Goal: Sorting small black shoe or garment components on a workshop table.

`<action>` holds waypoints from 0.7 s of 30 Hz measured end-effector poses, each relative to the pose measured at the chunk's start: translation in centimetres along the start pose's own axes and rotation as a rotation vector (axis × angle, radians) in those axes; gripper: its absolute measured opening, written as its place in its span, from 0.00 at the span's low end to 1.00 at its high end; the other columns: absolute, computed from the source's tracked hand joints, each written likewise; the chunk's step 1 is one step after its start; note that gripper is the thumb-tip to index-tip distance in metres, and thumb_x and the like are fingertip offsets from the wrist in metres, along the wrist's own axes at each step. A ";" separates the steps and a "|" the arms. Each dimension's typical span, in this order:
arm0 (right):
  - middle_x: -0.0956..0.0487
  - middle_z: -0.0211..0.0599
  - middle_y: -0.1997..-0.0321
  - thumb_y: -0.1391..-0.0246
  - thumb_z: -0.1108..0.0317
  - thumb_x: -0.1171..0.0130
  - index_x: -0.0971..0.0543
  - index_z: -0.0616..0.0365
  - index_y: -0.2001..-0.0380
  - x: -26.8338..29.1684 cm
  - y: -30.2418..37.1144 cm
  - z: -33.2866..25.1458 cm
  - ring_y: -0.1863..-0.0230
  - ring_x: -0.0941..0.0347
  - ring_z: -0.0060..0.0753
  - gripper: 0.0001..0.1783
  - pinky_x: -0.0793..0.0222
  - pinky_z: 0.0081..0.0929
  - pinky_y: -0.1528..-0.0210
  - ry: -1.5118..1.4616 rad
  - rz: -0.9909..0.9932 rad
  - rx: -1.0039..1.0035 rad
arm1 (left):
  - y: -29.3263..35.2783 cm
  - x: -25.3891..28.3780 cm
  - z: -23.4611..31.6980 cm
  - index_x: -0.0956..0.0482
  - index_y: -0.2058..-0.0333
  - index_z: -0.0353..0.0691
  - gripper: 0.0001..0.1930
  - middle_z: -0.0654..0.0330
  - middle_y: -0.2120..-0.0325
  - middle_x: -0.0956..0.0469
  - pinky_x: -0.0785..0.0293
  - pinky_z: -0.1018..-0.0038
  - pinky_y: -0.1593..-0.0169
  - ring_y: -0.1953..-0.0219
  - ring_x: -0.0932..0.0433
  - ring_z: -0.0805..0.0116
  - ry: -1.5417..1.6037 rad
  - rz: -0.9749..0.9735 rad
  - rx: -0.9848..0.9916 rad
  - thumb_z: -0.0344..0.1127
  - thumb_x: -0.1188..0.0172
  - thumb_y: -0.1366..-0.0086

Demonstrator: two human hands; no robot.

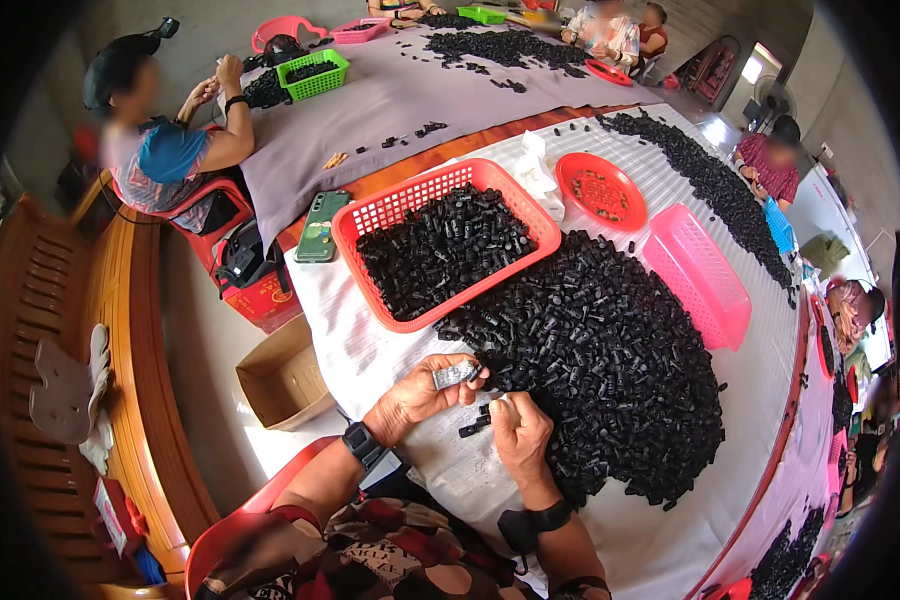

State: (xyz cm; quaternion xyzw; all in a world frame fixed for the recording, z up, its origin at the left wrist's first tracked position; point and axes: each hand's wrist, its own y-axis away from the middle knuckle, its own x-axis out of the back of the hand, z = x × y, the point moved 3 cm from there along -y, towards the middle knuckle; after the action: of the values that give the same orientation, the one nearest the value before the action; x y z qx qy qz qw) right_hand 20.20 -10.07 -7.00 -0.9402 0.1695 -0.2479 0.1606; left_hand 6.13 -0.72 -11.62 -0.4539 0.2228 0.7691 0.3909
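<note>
My left hand (425,392) is closed in a pinch in front of the near edge of a big heap of small black plastic parts (610,370). A grey strip (454,375) lies across its fingers, and a small black part shows at the fingertips. Close beside it on the right, my right hand (523,437) is curled with thumb and finger together; what sits in its pinch is too small to make out. A few loose black parts (475,424) lie on the white cloth between the hands.
Beyond the heap stands a red basket (405,325) of black parts. Nearby are a pink basket (697,275), a red plate (574,170), crumpled tissue (537,180) and a green phone (322,228). A cardboard box (285,375) stands left below. Co-workers sit around the tables, one at left (170,160).
</note>
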 end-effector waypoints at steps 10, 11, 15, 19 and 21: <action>0.25 0.45 0.77 0.47 0.67 0.41 0.26 0.62 0.74 -0.1 -0.2 -0.1 0.78 0.26 0.47 0.09 0.31 0.35 0.76 0.004 0.046 -0.019 | -0.2 -1.0 -1.3 0.25 0.55 0.29 0.16 0.53 0.61 0.22 0.28 0.72 0.61 0.65 0.25 0.70 0.072 -0.013 0.041 0.33 0.41 0.38; 0.25 0.45 0.77 0.47 0.67 0.41 0.26 0.62 0.74 -0.2 -0.2 0.1 0.77 0.26 0.47 0.09 0.31 0.34 0.76 0.011 0.049 -0.012 | -0.2 -1.0 -1.3 0.25 0.55 0.29 0.16 0.53 0.61 0.22 0.28 0.72 0.61 0.65 0.25 0.70 0.073 -0.012 0.041 0.33 0.41 0.38; 0.25 0.45 0.77 0.47 0.67 0.41 0.27 0.61 0.74 -0.2 -0.2 -0.1 0.77 0.26 0.47 0.09 0.31 0.34 0.76 0.047 0.074 0.012 | -0.2 -0.9 -1.3 0.24 0.56 0.31 0.14 0.52 0.61 0.22 0.28 0.73 0.62 0.66 0.25 0.70 0.057 0.009 0.037 0.33 0.41 0.38; 0.25 0.45 0.77 0.47 0.67 0.41 0.27 0.61 0.74 -0.3 -0.2 0.1 0.77 0.26 0.47 0.09 0.31 0.35 0.76 0.029 0.077 0.011 | -0.1 -0.7 -1.4 0.24 0.56 0.32 0.13 0.51 0.62 0.21 0.28 0.73 0.63 0.68 0.24 0.69 0.059 0.014 0.041 0.33 0.42 0.37; 0.25 0.44 0.77 0.47 0.66 0.41 0.27 0.61 0.74 -0.3 -0.2 0.1 0.78 0.26 0.47 0.10 0.31 0.35 0.76 0.047 0.075 0.020 | -0.1 -0.8 -1.4 0.24 0.56 0.32 0.13 0.51 0.62 0.21 0.28 0.73 0.63 0.68 0.24 0.69 0.049 0.010 0.033 0.32 0.42 0.37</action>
State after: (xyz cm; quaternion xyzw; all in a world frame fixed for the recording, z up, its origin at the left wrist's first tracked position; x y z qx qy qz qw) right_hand 20.07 -9.78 -7.07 -0.9255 0.2058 -0.2654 0.1751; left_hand 7.19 -1.94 -11.61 -0.4651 0.2473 0.7559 0.3889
